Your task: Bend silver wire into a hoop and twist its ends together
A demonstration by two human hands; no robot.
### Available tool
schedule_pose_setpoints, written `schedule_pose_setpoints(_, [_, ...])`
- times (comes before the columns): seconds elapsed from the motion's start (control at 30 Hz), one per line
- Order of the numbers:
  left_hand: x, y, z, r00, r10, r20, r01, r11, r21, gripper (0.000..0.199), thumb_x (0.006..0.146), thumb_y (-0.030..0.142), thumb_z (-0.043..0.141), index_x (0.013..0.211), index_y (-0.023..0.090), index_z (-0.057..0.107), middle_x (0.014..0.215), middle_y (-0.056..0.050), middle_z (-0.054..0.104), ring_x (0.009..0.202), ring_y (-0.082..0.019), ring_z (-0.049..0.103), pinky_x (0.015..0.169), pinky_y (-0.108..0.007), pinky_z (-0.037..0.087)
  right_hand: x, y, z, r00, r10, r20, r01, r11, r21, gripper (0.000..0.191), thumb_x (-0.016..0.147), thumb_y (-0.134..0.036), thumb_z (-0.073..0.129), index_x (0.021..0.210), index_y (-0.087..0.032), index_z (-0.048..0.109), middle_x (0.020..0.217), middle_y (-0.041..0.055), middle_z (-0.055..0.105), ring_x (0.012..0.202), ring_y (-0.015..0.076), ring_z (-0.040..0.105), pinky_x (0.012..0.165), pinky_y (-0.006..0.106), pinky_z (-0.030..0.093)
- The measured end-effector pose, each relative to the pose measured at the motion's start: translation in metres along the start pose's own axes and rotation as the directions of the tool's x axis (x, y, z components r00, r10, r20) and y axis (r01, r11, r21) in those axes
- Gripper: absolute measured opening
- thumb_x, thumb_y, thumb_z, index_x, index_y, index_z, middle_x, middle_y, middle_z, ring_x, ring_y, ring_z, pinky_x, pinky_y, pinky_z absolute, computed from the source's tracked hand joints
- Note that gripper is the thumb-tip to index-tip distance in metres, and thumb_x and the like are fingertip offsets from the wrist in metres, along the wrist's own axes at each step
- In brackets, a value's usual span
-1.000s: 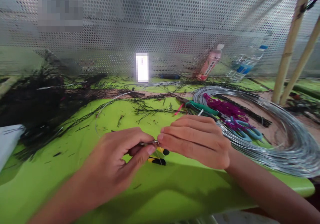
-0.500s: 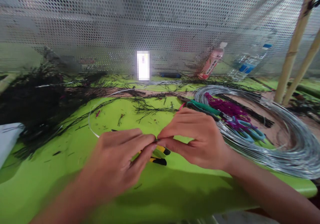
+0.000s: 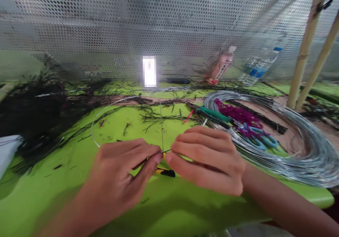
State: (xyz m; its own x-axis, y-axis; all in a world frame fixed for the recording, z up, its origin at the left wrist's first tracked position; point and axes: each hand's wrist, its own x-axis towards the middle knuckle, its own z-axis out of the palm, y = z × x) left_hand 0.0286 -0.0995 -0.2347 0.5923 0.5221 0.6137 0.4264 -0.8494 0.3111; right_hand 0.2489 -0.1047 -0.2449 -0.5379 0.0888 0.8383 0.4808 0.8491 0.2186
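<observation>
My left hand (image 3: 127,166) pinches a thin wire between thumb and forefinger. A pale length of wire (image 3: 92,127) arcs back from behind this hand over the table. My right hand (image 3: 209,159) is close beside it, thumb and fingers closed around the wire's short stretch between the hands. From that spot a fine dark strand (image 3: 162,124) stands up, apart from the fingers' backs. Yellow-and-black handles (image 3: 165,172) of a tool lie below the hands, mostly covered by them. What is inside each pinch is largely hidden.
Right of my hands lies a big coil of silvery wire (image 3: 315,159), with green-handled pliers (image 3: 214,114), blue-handled scissors (image 3: 262,138) and purple cord (image 3: 238,113) on it. Dark strands (image 3: 31,113) heap up at left. Two bottles (image 3: 221,66) lean at the back. Bamboo poles (image 3: 304,50) stand right.
My right hand has turned, its back and fingers now lower and more stretched over the wire. A fine strand now shows standing up between the hands. My left hand keeps its pinch.
</observation>
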Motion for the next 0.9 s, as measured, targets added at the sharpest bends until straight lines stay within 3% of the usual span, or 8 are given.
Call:
schedule_pose_setpoints(0.07, [0.000, 0.000, -0.001, 1.000, -0.002, 0.025, 0.002, 1.000, -0.011, 0.012, 0.097, 0.017, 0.058, 0.087, 0.021, 0.065, 0.071, 0.004, 0.070, 0.057, -0.010, 0.063, 0.053, -0.024, 0.042, -0.002, 0.002, -0.001, 0.998, -0.061, 0.031, 0.062, 0.998, -0.033, 0.013, 0.087, -0.014, 0.076, 0.099, -0.010, 0.076, 0.090, 0.0059, 0.079, 0.080, 0.0172, 0.076, 0.070, 0.029, 0.065])
schedule_pose_setpoints(0.23, [0.000, -0.004, 0.000, 0.999, 0.006, 0.050, -0.006, 1.000, 0.011, 0.010, 0.100, 0.019, 0.058, 0.092, 0.022, 0.063, 0.071, 0.006, 0.068, 0.057, -0.009, 0.061, 0.056, -0.024, 0.042, -0.003, 0.009, 0.000, 0.997, -0.054, 0.063, 0.058, 0.997, -0.055, 0.019, 0.089, -0.017, 0.076, 0.106, -0.008, 0.075, 0.097, 0.0072, 0.080, 0.082, 0.0169, 0.076, 0.070, 0.029, 0.063])
schedule_pose_setpoints(0.43, [-0.005, -0.009, 0.006, 0.995, 0.091, -0.031, -0.086, 0.985, 0.151, 0.010, 0.103, 0.024, 0.055, 0.099, 0.024, 0.064, 0.075, 0.005, 0.073, 0.058, -0.013, 0.066, 0.060, -0.027, 0.047, 0.002, 0.007, -0.002, 0.975, 0.135, 0.174, -0.136, 0.991, -0.008, 0.008, 0.096, -0.021, 0.068, 0.095, -0.015, 0.074, 0.088, 0.0003, 0.079, 0.072, 0.0125, 0.072, 0.065, 0.027, 0.054])
schedule_pose_setpoints(0.6, [-0.009, -0.012, 0.012, 0.995, 0.097, -0.012, -0.093, 0.982, 0.164, 0.014, 0.104, 0.023, 0.053, 0.099, 0.020, 0.067, 0.077, 0.002, 0.073, 0.058, -0.013, 0.064, 0.058, -0.028, 0.044, 0.004, 0.002, -0.004, 0.899, 0.293, 0.326, -0.322, 0.946, 0.036, 0.015, 0.098, -0.019, 0.062, 0.087, -0.014, 0.071, 0.076, 0.0008, 0.074, 0.063, 0.0128, 0.064, 0.072, 0.032, 0.046])
schedule_pose_setpoints(0.7, [-0.008, -0.011, 0.013, 0.996, 0.094, 0.003, -0.093, 0.983, 0.158, 0.016, 0.103, 0.023, 0.053, 0.097, 0.020, 0.068, 0.076, 0.003, 0.073, 0.059, -0.013, 0.064, 0.058, -0.028, 0.042, 0.005, 0.003, -0.007, 0.801, 0.388, 0.456, -0.482, 0.870, 0.108, 0.016, 0.099, -0.019, 0.060, 0.088, -0.015, 0.071, 0.071, -0.0019, 0.070, 0.060, 0.0112, 0.058, 0.073, 0.032, 0.041])
schedule_pose_setpoints(0.8, [-0.004, -0.008, 0.011, 0.998, 0.024, 0.065, -0.026, 0.999, 0.038, 0.016, 0.103, 0.024, 0.055, 0.095, 0.021, 0.069, 0.073, 0.005, 0.071, 0.058, -0.011, 0.061, 0.057, -0.026, 0.040, 0.005, 0.007, -0.010, 0.711, 0.398, 0.579, -0.608, 0.762, 0.222, 0.018, 0.099, -0.018, 0.059, 0.086, -0.016, 0.071, 0.069, -0.0033, 0.069, 0.059, 0.0099, 0.056, 0.067, 0.030, 0.039])
schedule_pose_setpoints(0.83, [-0.003, -0.006, 0.009, 0.993, -0.033, 0.116, 0.036, 0.999, -0.025, 0.017, 0.103, 0.024, 0.055, 0.093, 0.021, 0.069, 0.071, 0.006, 0.069, 0.057, -0.009, 0.060, 0.057, -0.025, 0.040, 0.004, 0.009, -0.010, 0.721, 0.376, 0.581, -0.604, 0.752, 0.263, 0.017, 0.098, -0.017, 0.059, 0.086, -0.016, 0.071, 0.070, -0.0031, 0.069, 0.060, 0.0098, 0.057, 0.065, 0.029, 0.039])
schedule_pose_setpoints(0.9, [-0.001, -0.004, 0.005, 0.965, -0.146, 0.217, 0.172, 0.979, -0.109, 0.022, 0.102, 0.025, 0.056, 0.085, 0.019, 0.069, 0.067, 0.006, 0.065, 0.055, -0.008, 0.056, 0.054, -0.022, 0.037, 0.002, 0.012, -0.008, 0.790, 0.305, 0.531, -0.519, 0.794, 0.316, 0.014, 0.097, -0.015, 0.058, 0.091, -0.015, 0.071, 0.074, -0.0012, 0.069, 0.064, 0.0110, 0.059, 0.063, 0.028, 0.041])
